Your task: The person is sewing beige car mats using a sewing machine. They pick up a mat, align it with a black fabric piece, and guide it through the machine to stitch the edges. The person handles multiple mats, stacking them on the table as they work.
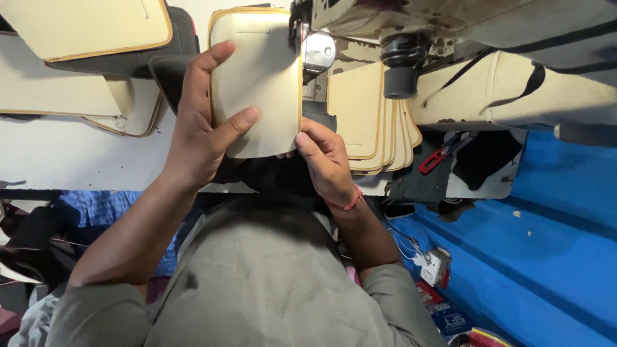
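Grey shirt fabric [270,283] fills the near foreground, with both forearms extended upward from it. One cream panel [257,83], rounded at its corners and edged in tan, is held flat on the white desk [64,160] at the sewing machine [450,26]. Left hand [199,122] is closed on the panel's left edge, thumb laid across its face. Right hand [324,160] is pinched on the lower right corner; a red wristband [347,204] is worn. Further cream panels [373,115] are stacked just beside the right hand. Red-handled snips [440,154], possibly, lie beyond the stack.
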